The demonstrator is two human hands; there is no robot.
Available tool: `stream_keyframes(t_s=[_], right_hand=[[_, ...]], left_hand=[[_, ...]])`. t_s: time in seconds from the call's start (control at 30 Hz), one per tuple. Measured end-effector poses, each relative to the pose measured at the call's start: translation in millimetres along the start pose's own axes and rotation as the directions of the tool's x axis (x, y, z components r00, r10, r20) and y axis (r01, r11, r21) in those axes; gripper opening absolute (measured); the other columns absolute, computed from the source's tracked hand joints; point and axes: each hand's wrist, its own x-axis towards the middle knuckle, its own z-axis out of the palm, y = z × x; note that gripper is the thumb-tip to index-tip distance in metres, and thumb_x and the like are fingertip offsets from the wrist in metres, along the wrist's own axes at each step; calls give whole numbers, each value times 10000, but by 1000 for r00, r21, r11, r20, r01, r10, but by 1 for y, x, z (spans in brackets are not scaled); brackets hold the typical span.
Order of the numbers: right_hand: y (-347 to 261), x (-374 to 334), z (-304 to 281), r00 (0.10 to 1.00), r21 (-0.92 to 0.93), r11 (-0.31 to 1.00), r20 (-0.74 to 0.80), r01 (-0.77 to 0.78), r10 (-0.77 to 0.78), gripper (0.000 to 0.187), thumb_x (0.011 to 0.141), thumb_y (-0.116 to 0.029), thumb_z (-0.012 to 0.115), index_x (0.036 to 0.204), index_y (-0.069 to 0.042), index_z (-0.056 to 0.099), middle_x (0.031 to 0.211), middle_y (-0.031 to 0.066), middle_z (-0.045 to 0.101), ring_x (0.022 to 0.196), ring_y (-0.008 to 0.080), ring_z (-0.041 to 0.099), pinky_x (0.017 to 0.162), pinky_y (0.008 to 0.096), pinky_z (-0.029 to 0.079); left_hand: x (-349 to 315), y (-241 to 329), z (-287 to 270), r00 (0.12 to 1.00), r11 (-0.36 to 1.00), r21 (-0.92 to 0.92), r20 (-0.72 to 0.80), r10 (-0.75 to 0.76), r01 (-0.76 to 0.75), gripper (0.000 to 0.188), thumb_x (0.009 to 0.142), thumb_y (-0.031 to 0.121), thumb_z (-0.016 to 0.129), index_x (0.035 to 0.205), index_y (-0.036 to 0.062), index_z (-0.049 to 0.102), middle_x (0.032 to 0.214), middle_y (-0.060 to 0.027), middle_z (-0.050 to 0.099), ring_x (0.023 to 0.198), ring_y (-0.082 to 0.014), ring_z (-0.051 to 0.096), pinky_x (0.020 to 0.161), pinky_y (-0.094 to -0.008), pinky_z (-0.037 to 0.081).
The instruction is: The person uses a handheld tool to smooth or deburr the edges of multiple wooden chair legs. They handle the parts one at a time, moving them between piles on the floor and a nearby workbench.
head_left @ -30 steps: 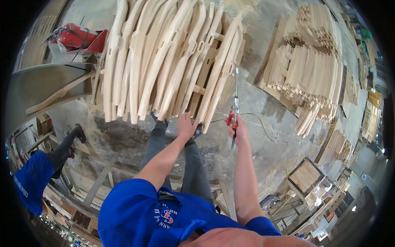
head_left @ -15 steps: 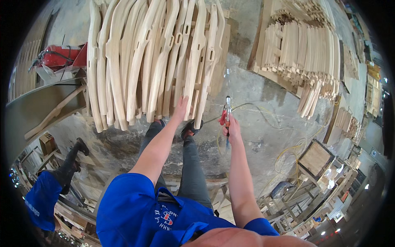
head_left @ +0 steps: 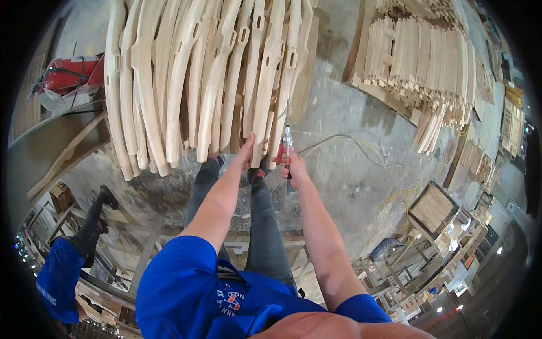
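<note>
Behind right hand (head_left: 295, 170), lettered blue shirt (head_left: 180, 277)

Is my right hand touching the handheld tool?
Touching: the head view shows the right hand wrapped around the handheld tool, below its silver body.

head | left fisheye, head-worn | faces down | wearer's blue shirt (head_left: 180, 274) close, wooden pieces (head_left: 216, 90) farther
</note>
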Motion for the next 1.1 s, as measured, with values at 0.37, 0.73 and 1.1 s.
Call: stream_keyframes(t_s=[0.37, 0.73, 1.1], right_hand=[[-12, -15, -9, 972, 74, 987, 198, -143, 126, 369, 961, -385, 297, 1062, -76, 472, 853, 112, 621, 407, 69, 305, 368, 216, 240], [-30, -41, -39, 993, 225, 972, -113, 59, -34, 355, 930, -427, 375, 960, -107, 526, 664, 39, 514, 382, 66, 295, 336, 225, 215], [-116, -66, -31, 984, -230, 970, -132, 84, -117, 324, 925, -421, 383, 930, -130, 525, 674, 21, 496, 392, 58, 293, 338, 221, 211]], left_hand=[[-36, 8, 22, 994, 998, -13, -95, 54, -55, 511, 835, 506, 517, 1042, 42, 580, 899, -59, 604, 820, -155, 588, 716, -308, 497], [-104, 54, 59, 973, 789, 607, -108, 204, -98, 375, 848, 344, 564, 1060, 36, 536, 835, -25, 566, 655, -92, 540, 491, -282, 430], [-135, 81, 86, 977, 816, 574, -124, 171, -70, 513, 776, 442, 608, 1101, 56, 510, 903, -75, 580, 724, -181, 578, 553, -370, 481]])
